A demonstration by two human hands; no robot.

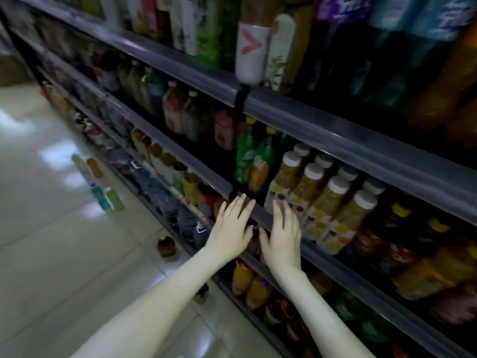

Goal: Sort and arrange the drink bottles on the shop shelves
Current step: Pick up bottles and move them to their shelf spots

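So both hands are hovering right at the front rail of the middle shelf [335, 267]. The left hand [231, 228] and right hand [284, 236] are both spread flat with fingers straight, gripping nothing at all. The fingertips are sitting over the rail's edge, but it's too blurry to tell if they're actually touching it.

The closest bottles are the yellow juice bottles with white caps [312, 200], which are standing upright in tight rows just beside the right hand. A couple of green soda bottles [246, 157] are standing behind them to the left. Orange bottles [249, 282] are sitting on the shelf below, under the wrists. A few loose bottles [108, 197] and a small dark one [166, 246] are standing out on the tiled floor [51, 228], well apart from the hands.

My guess on handling: these look like full plastic bottles, so they're going to be stiff and a bit hefty, with slick labels. They're packed shoulder to shoulder, so I'd be pinching one at the neck just under the cap to slide it out, then wrapping round the middle. Knocking over the neighbouring bottles looks like the main risk.
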